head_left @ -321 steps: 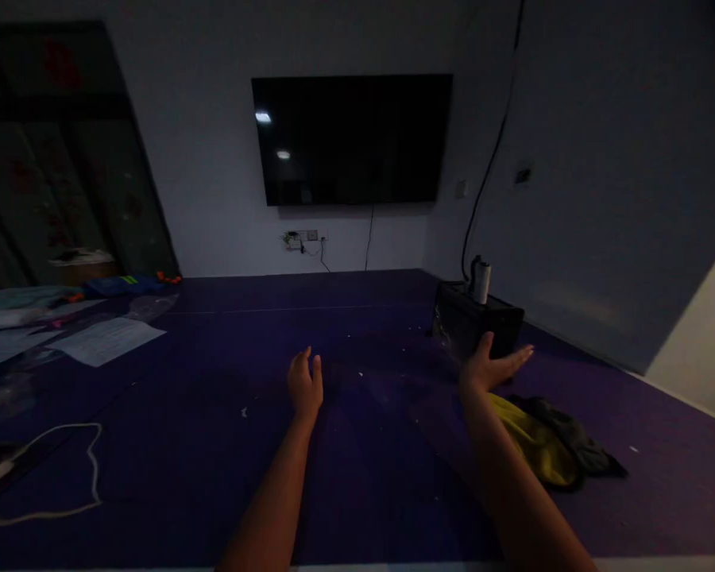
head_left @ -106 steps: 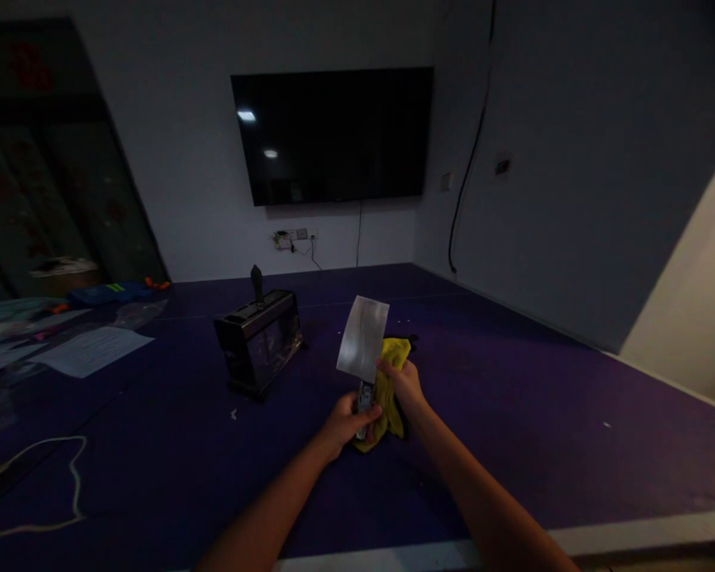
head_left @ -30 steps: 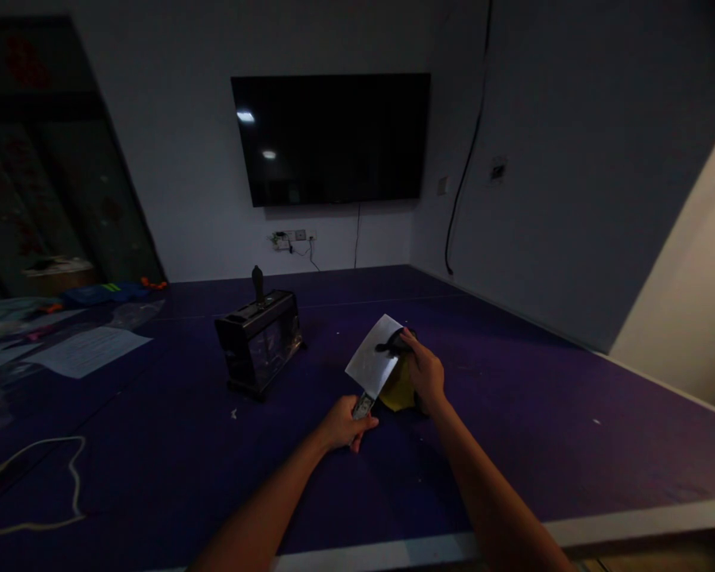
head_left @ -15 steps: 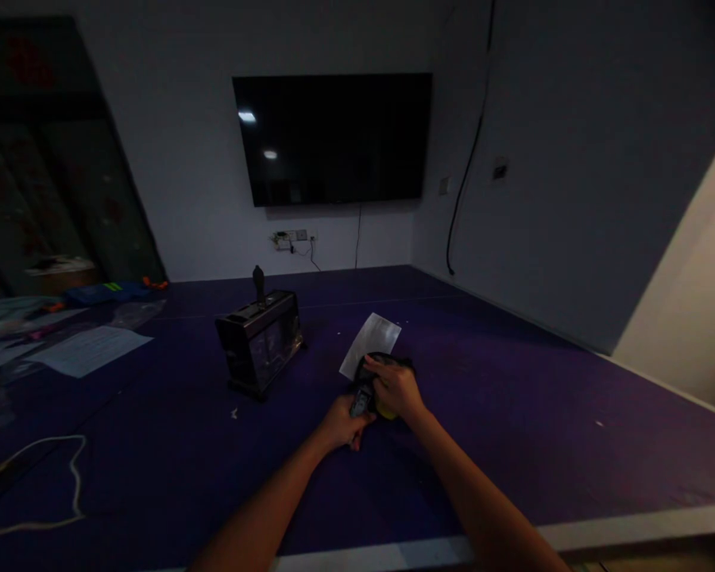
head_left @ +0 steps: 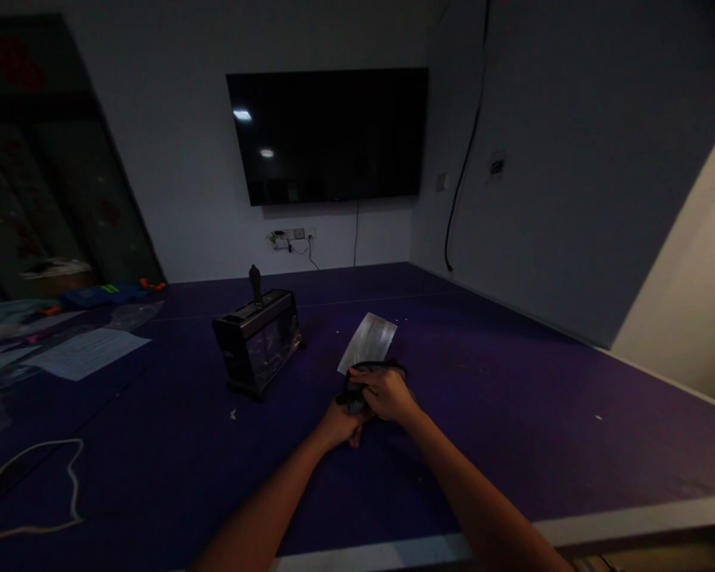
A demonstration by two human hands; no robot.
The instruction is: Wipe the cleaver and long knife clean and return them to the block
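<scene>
A broad steel cleaver (head_left: 368,341) points away from me over the purple table (head_left: 512,413), its blade tilted low. My left hand (head_left: 341,423) is closed round its handle, near the table top. My right hand (head_left: 384,393) is closed on a dark and yellow cloth (head_left: 369,371) and presses it against the base of the blade, just above the left hand. Most of the cloth is hidden under the fingers. A black knife block (head_left: 258,338) with one dark handle sticking up stands to the left of the hands.
Papers (head_left: 89,352) and plastic bags lie at the far left. A white cord (head_left: 48,485) loops at the near left. A black TV (head_left: 327,135) hangs on the wall behind. The table's near edge (head_left: 631,524) is a pale strip.
Over the last second the blade has tipped lower toward the table. My right hand slid the cloth from the blade's upper part down to its base, beside the left hand.
</scene>
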